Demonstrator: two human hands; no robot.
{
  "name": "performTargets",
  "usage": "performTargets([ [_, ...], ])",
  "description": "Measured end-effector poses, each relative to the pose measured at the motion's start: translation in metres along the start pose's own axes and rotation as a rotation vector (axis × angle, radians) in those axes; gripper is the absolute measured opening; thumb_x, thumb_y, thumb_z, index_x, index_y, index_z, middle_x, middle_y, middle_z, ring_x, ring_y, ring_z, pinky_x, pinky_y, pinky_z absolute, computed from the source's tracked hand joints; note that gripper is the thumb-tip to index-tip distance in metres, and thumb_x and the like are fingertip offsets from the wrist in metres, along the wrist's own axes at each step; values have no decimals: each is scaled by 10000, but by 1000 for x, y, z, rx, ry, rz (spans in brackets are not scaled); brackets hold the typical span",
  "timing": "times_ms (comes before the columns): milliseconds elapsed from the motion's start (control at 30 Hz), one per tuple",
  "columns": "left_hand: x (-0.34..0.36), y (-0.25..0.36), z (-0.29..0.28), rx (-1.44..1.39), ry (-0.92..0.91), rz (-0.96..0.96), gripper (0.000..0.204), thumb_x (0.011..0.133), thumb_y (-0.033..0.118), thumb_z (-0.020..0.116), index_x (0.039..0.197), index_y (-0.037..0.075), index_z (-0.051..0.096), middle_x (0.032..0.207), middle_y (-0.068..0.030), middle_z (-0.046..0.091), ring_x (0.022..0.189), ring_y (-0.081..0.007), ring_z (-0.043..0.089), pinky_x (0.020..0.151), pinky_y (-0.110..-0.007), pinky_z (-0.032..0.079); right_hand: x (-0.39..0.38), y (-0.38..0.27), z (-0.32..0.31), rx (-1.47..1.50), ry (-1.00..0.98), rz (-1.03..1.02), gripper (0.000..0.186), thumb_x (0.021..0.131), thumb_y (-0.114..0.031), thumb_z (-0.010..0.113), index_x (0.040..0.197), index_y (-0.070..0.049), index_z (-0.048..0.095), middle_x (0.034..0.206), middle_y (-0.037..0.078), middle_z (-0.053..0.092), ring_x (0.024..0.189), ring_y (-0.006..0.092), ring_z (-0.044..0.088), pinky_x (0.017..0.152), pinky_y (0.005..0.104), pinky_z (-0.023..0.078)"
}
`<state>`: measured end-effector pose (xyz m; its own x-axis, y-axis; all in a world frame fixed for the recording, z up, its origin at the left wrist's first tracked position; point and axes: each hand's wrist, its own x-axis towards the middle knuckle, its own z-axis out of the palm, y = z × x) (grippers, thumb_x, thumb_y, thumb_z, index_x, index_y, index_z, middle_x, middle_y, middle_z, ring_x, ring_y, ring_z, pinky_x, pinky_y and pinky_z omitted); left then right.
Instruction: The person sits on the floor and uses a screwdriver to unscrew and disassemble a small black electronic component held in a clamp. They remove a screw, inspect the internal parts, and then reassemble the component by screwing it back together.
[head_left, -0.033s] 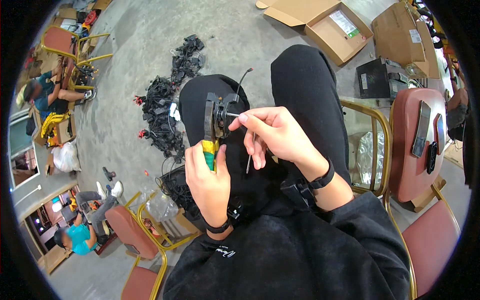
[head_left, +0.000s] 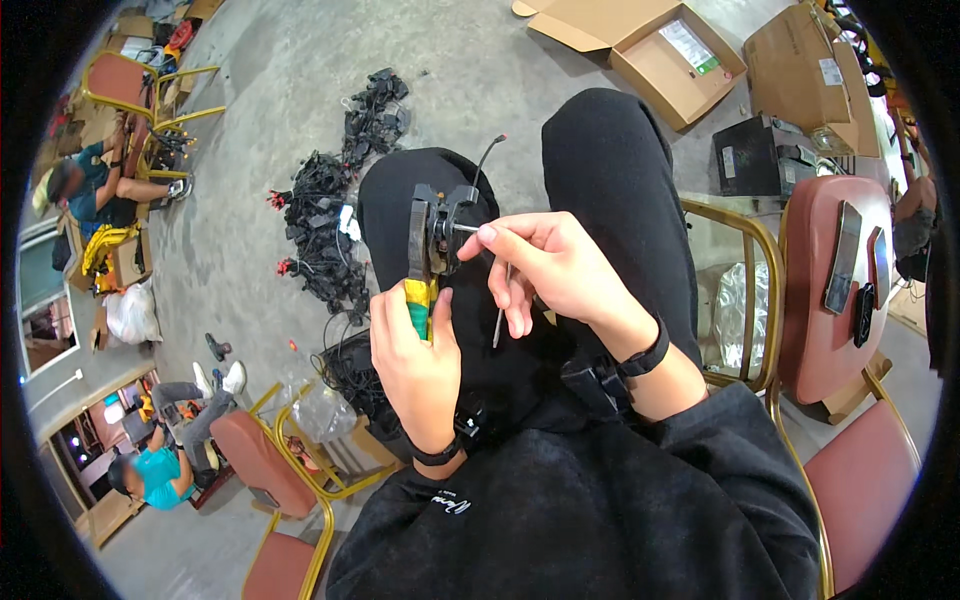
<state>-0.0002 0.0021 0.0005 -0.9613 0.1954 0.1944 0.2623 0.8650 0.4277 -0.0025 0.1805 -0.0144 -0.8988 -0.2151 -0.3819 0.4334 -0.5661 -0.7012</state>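
Observation:
My left hand (head_left: 415,355) is wrapped around the yellow and green handles (head_left: 420,308) of a pair of pliers, above my left thigh. At the pliers' dark metal head (head_left: 419,240) is a black plastic part (head_left: 443,215) with a short black cable (head_left: 487,158) rising from it, red at its tip. From the right, my right hand (head_left: 545,270) pinches a thin metal rod (head_left: 466,229) between thumb and forefinger, its far end against the black part. A second slim metal piece (head_left: 498,325) sticks out below the curled fingers; whether the two are one tool is hidden.
Piles of black cabled parts (head_left: 325,235) lie on the concrete floor to the left. An open cardboard box (head_left: 675,60) and a black box-shaped unit (head_left: 765,158) are at far right. Phones (head_left: 843,258) rest on a red chair (head_left: 815,340) beside me. Two people sit at left.

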Motion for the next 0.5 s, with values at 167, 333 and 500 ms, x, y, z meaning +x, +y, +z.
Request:
performTargets([
  [167, -1, -1, 1, -9, 7, 14, 303, 863, 157, 724, 1036, -18, 546, 901, -170, 545, 822, -384, 581, 718, -445, 461, 1, -1, -3, 135, -28, 63, 358, 1046, -228, 477, 1045, 95, 631, 574, 72, 607, 424, 176, 619, 388, 259, 492],
  [333, 0, 0, 0, -18, 12, 24, 302, 863, 147, 721, 1041, -19, 542, 898, -172, 538, 822, -388, 577, 717, -449, 455, 1, -1, -4, 259, -5, 128, 357, 1044, -229, 481, 1053, 95, 631, 579, 76, 614, 442, 186, 638, 399, 259, 518],
  [500, 0, 0, -1, 1, -1, -11, 318, 858, 158, 727, 1048, -16, 540, 912, -172, 541, 835, -393, 579, 724, -450, 459, 2, 7, 0, 89, 4, 38, 334, 1042, -241, 490, 1059, 61, 632, 619, 81, 621, 505, 203, 675, 438, 282, 564],
])
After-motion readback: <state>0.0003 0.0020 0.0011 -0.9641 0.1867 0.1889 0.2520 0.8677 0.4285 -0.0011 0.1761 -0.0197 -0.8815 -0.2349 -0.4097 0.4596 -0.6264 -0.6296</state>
